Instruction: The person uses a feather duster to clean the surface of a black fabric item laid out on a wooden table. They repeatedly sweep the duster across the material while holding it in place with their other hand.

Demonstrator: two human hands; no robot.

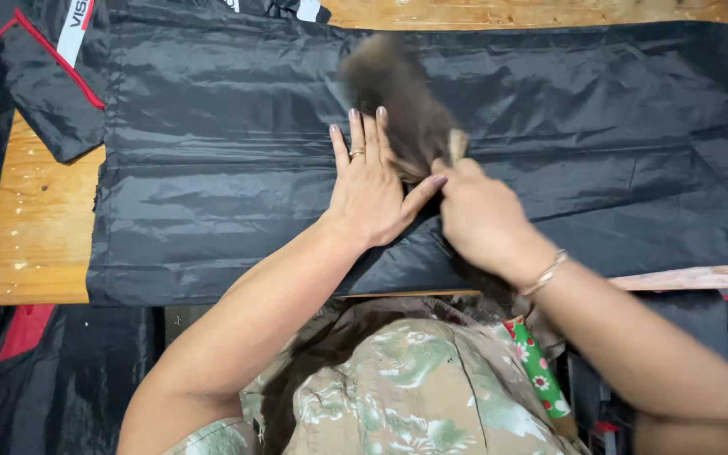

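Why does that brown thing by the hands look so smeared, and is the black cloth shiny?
In the head view, the brown brush and the right hand are motion-blurred; the left hand is sharp; the black fabric shows soft glare along its creases.

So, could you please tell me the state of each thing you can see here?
Black shiny fabric sheet: spread flat across the wooden table, lightly creased.
Brown furry brush-like thing: motion-blurred, on the sheet.
Left hand: open, palm pressed flat on the sheet.
Right hand: closed, grip on the furry thing's handle end.
Black garment piece with red piping: crumpled at the table's corner.
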